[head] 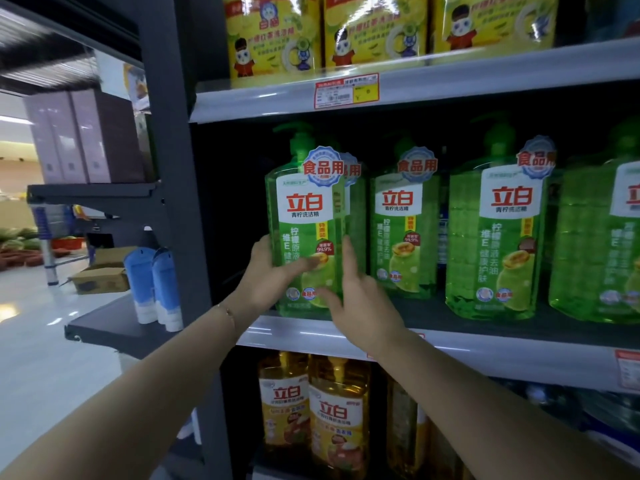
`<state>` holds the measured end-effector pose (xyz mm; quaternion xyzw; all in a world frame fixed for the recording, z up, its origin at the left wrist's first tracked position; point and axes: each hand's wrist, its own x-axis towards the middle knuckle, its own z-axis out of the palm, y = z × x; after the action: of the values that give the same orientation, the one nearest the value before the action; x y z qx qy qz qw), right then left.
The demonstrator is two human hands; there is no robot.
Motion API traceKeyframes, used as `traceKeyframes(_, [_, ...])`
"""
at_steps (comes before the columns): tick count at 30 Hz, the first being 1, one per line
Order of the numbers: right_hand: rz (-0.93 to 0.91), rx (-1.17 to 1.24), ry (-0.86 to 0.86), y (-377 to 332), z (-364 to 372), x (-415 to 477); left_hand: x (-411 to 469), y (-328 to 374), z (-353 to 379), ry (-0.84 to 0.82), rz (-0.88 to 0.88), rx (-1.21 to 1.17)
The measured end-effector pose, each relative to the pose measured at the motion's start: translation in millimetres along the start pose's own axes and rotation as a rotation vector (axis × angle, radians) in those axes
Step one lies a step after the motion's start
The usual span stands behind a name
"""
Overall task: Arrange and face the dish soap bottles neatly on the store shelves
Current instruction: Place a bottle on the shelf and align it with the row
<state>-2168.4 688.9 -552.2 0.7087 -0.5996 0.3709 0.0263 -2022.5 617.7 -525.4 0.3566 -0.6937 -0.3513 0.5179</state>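
Note:
Several green dish soap bottles with pump tops stand in a row on the middle shelf (485,355). The leftmost green bottle (304,216) sits at the shelf's front edge, label facing me, with another bottle close behind it. My left hand (273,271) grips its lower left side, thumb across the label. My right hand (356,292) rests against its lower right side with fingers straight. More green bottles (403,230), (502,244) stand to the right, set a little further back.
Yellow refill packs (273,36) fill the shelf above. Amber dish soap bottles (337,420) stand on the shelf below. A dark upright post (166,133) borders the bay on the left; beyond it are blue-white tubes (152,285), cardboard boxes (100,278) and the aisle floor.

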Motion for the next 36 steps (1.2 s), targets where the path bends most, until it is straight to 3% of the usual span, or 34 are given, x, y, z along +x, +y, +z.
traceKeyframes(4, [-0.063,-0.036,-0.049,-8,12,7,5,7,4,0.331,0.083,0.148])
traceKeyframes(7, [-0.063,0.095,-0.137,-9,13,17,9,12,2,0.441,0.01,0.23])
traceKeyframes(9, [-0.106,0.047,-0.121,-5,13,25,11,8,-2,0.432,-0.009,0.267])
traceKeyframes(11, [-0.165,-0.179,-0.115,1,14,30,13,3,-7,0.417,0.006,0.246])
traceKeyframes(15, [-0.131,-0.435,-0.148,11,21,29,23,-6,-6,0.429,0.006,0.253])
traceKeyframes(22, [-0.08,-0.418,-0.094,7,27,27,43,-14,1,0.422,-0.036,0.316])
traceKeyframes(36, [-0.079,-0.355,-0.037,8,30,27,103,-45,7,0.27,-0.073,0.211])
